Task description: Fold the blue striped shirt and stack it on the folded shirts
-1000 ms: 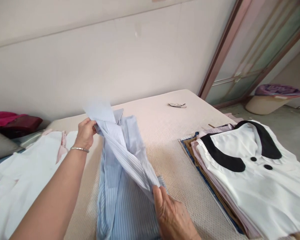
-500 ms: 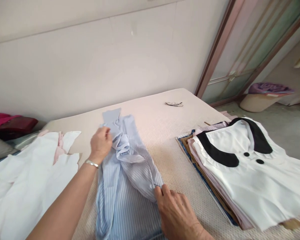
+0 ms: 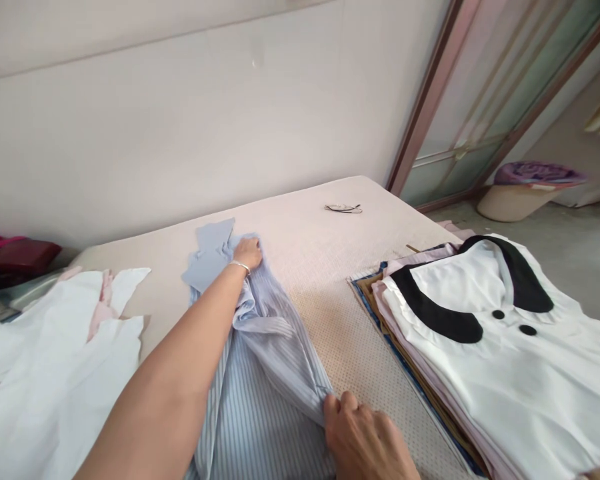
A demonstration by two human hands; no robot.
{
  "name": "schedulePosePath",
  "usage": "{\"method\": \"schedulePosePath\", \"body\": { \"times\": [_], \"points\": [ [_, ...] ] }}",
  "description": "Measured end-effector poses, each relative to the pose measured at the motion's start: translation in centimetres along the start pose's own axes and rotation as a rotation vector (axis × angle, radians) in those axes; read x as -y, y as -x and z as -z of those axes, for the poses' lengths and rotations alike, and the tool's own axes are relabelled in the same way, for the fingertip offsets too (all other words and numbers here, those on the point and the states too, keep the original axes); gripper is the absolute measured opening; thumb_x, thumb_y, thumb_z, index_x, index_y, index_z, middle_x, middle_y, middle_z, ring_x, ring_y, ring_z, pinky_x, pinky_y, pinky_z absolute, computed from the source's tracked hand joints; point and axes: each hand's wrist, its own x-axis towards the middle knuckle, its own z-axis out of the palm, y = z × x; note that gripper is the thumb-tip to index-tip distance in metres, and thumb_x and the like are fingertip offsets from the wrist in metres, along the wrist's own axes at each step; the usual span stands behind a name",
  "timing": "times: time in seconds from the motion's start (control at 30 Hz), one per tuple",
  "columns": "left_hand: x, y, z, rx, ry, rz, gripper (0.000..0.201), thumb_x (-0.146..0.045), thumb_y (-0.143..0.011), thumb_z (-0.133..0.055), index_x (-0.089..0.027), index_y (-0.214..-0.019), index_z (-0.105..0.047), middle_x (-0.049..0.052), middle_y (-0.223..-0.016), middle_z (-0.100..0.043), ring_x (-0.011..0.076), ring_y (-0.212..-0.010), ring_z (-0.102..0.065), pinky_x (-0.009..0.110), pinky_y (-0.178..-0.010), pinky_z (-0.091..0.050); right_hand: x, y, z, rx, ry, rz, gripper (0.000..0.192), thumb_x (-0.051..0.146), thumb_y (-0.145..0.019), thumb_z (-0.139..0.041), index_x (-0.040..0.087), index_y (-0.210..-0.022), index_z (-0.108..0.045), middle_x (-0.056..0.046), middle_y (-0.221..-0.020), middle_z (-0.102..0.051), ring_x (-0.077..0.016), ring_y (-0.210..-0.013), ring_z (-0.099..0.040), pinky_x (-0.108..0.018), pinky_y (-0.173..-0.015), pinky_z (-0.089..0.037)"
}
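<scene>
A blue-and-white striped shirt (image 3: 260, 400) lies lengthwise before me, its middle bunched and wrinkled and its plain blue collar part (image 3: 207, 250) at the far end. My left hand (image 3: 249, 252) reaches across it, fingers curled onto the fabric at the far right corner. Near the shirt's lower right edge, my right hand (image 3: 363, 433) is closed on the cloth with thumb and fingers. The left forearm covers part of the shirt's left side.
A stack of folded clothes, topped by a white blouse with a black collar (image 3: 440, 313), lies at right. White garments (image 3: 65, 360) are spread at left. Eyeglasses (image 3: 343, 209) rest near the back of the covered table (image 3: 300, 227). Beyond stands a lined bin (image 3: 515, 200).
My left hand has moved right and away from me, from the shirt's left side to its far right corner. My right hand has shifted slightly down and right, still holding the edge.
</scene>
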Motion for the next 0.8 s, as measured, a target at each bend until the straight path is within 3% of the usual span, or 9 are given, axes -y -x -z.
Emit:
{"method": "schedulePosePath", "body": {
  "times": [0.17,0.3,0.4,0.47,0.57,0.67,0.73,0.8],
  "points": [
    [0.6,-1.2,-0.8,0.036,0.032,-0.018,0.025,-0.015,-0.091,-0.055,-0.016,-0.112,-0.070,0.018,-0.115,-0.070,0.0285,-0.115,-0.062,0.035,-0.098,-0.044,0.0,0.7,0.2,0.091,-0.032,0.021,0.015,0.006,-0.078,-0.062,0.020,-0.079,-0.060,-0.005,-0.068,-0.061,-0.0197,-0.055,-0.062,-0.029,-0.051,-0.036],
    [1.1,-1.7,-1.0,0.046,0.081,0.004,0.028,-0.017,-0.097,-0.052,-0.012,-0.121,-0.066,0.020,-0.124,-0.066,0.0277,-0.118,-0.060,0.038,-0.102,-0.043,-1.7,0.4,1.8,0.159,-0.165,0.068,0.010,0.025,-0.078,-0.071,0.021,-0.077,-0.062,-0.005,-0.067,-0.064,-0.0227,-0.062,-0.064,-0.031,-0.057,-0.035],
    [1.3,-1.8,-0.7,0.074,0.127,0.018,0.032,-0.027,-0.100,-0.057,-0.013,-0.129,-0.061,0.015,-0.129,-0.064,0.0260,-0.119,-0.060,0.045,-0.104,-0.045,-4.2,-1.3,4.1,0.204,-0.232,-0.062,0.021,0.038,-0.091,-0.062,0.021,-0.079,-0.061,-0.005,-0.070,-0.065,-0.0228,-0.066,-0.063,-0.032,-0.060,-0.032],
    [1.2,-1.5,-0.3,0.099,0.160,0.033,0.036,-0.034,-0.098,-0.061,-0.015,-0.129,-0.060,0.012,-0.127,-0.064,0.0255,-0.114,-0.062,0.048,-0.101,-0.049,-5.4,-2.9,5.4,0.199,-0.255,-0.201,0.026,0.033,-0.101,-0.048,0.020,-0.081,-0.059,-0.004,-0.070,-0.064,-0.0183,-0.061,-0.059,-0.032,-0.057,-0.026],
    [1.0,-0.3,0.8,0.119,0.223,0.032,0.036,-0.026,-0.092,-0.066,-0.017,-0.127,-0.063,0.010,-0.117,-0.069,0.0248,-0.107,-0.067,0.039,-0.093,-0.052,-5.4,-4.8,6.2,0.171,-0.384,-0.226,0.023,0.025,-0.105,-0.042,0.019,-0.089,-0.058,-0.003,-0.075,-0.065,-0.0144,-0.065,-0.057,-0.030,-0.058,-0.025],
    [1.8,2.1,2.7,0.060,0.282,0.020,0.045,-0.019,-0.087,-0.064,-0.022,-0.132,-0.061,0.006,-0.119,-0.072,0.0210,-0.106,-0.068,0.029,-0.088,-0.050,-3.8,-5.3,5.8,0.340,-0.522,-0.041,0.016,0.019,-0.101,-0.046,0.018,-0.092,-0.060,-0.004,-0.080,-0.068,-0.0145,-0.069,-0.059,-0.029,-0.059,-0.027],
    [3.7,4.1,4.3,-0.035,0.280,0.069,0.043,-0.019,-0.088,-0.060,-0.021,-0.132,-0.061,0.008,-0.124,-0.070,0.0209,-0.109,-0.067,0.030,-0.091,-0.049,-2.9,-5.2,5.3,0.482,-0.518,0.040,0.013,0.013,-0.096,-0.049,0.016,-0.095,-0.061,-0.008,-0.085,-0.070,-0.0168,-0.071,-0.061,-0.030,-0.059,-0.027],
    [6.5,6.4,6.0,-0.141,0.246,0.180,0.033,-0.020,-0.090,-0.057,-0.015,-0.122,-0.064,0.014,-0.121,-0.070,0.0261,-0.110,-0.066,0.037,-0.093,-0.049,-2.4,-5.0,4.9,0.532,-0.503,0.053,0.015,0.009,-0.093,-0.048,0.015,-0.096,-0.061,-0.010,-0.088,-0.071,-0.0194,-0.074,-0.064,-0.031,-0.060,-0.027]
  ]
}}
